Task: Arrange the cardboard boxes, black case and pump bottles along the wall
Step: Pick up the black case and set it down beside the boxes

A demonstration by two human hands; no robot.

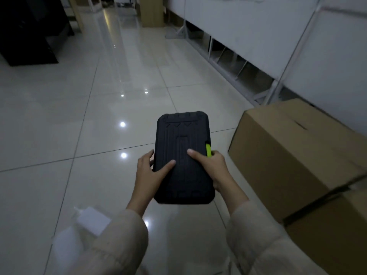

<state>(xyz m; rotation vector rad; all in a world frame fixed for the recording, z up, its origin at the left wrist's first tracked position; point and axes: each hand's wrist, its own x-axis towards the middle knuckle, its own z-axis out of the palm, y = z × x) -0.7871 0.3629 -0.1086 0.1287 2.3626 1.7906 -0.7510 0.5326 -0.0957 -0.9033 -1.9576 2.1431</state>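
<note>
I hold a ribbed black case (181,139) with a green latch on its right side flat in front of me, above the floor. My left hand (151,169) grips its near left edge, thumb on top. My right hand (210,165) grips the near right edge by the latch. A large cardboard box (294,147) stands on the floor to the right, next to the white wall unit. A second cardboard box (333,231) butts against its near end. A white pump bottle (89,217) stands low left, partly hidden by my left sleeve and blurred.
Glossy white floor tiles (111,92) stretch ahead. A white metal rack with a cloth cover (248,38) runs along the right wall. Dark furniture (29,30) stands at the far left. A tall tan board (152,11) leans at the far end.
</note>
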